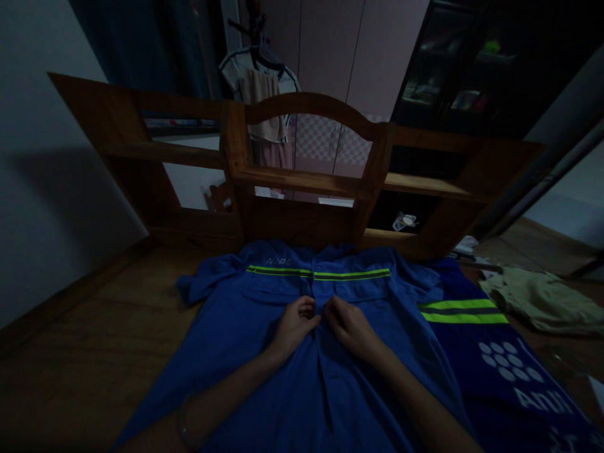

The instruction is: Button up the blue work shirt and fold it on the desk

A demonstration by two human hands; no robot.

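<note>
A blue work shirt with a yellow-green reflective stripe across its chest lies spread front side up, collar toward the wooden headboard. Both hands meet at its front placket, just below the stripe. My left hand has curled fingers, with the thumb pressed to the placket edge. Opposite it, my right hand pinches the other side of the placket, fingertips bent down. The small spot between the fingertips is too dark to make out a button. Lower down, the shirt front parts in a long fold.
A darker blue garment with reflective bands and white print lies to the right, partly under the shirt. Beyond it is a crumpled beige cloth. The wooden headboard with open shelves stands behind. Bare wooden boards show at left.
</note>
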